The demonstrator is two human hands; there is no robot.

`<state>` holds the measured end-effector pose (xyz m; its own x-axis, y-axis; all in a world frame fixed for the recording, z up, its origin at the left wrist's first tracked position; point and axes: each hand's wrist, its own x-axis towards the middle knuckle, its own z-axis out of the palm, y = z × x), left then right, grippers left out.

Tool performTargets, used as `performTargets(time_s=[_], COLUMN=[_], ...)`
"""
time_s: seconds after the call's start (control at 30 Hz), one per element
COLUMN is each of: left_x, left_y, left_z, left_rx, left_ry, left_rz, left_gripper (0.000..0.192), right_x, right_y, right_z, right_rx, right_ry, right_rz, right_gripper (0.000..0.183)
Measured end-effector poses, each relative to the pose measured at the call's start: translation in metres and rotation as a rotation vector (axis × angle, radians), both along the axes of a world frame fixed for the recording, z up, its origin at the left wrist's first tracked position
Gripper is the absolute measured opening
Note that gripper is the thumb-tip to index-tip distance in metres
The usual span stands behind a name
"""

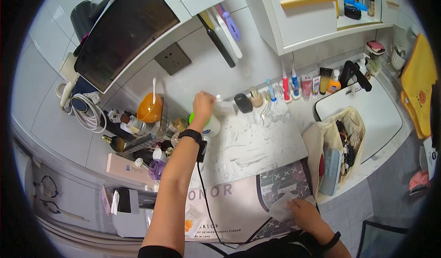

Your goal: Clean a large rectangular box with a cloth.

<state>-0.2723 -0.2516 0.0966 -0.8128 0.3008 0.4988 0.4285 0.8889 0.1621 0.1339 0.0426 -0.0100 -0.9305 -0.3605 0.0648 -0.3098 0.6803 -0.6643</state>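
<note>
My left hand (203, 103) reaches over the back of the marble-patterned counter (255, 144), its fingers bent down beside a small white bottle (224, 107). Whether those fingers hold anything is hidden. Under my left wrist stands a white tub (212, 128) with a bright green rim or lid, partly covered by the arm. At the front, my right hand (304, 214) pinches a thin white sheet, like a wipe or tissue (283, 207), above a patterned mat (237, 206). A white sachet with an orange print (195, 220) lies on the mat.
A cream fabric organizer bag (311, 151) leans over the sink (382, 120). Toothbrushes and tubes (306, 86) line the wall. On the left stand an orange bowl (149, 109) and crowded bottles. A black cable (206, 203) crosses the mat; a cabinet (306, 13) overhangs.
</note>
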Motion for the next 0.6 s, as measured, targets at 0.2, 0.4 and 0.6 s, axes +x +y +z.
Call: performTargets(time_s=[0.2, 0.4, 0.6], left_x=[-0.001, -0.009, 0.001], left_y=[-0.017, -0.021, -0.013], left_z=[-0.005, -0.006, -0.006], left_rx=[-0.215, -0.303, -0.4], left_ry=[0.078, 0.157, 0.036], left_rz=[0.309, 0.378, 0.449], left_gripper=[0.011, 0.012, 0.016], right_x=[-0.005, -0.008, -0.008], right_y=[0.003, 0.004, 0.003], right_z=[0.003, 0.008, 0.004], right_rx=[-0.02, -0.013, 0.029], right_ry=[-0.074, -0.012, -0.071], right_rz=[0.013, 0.018, 0.02], right_gripper=[0.044, 0.044, 0.042])
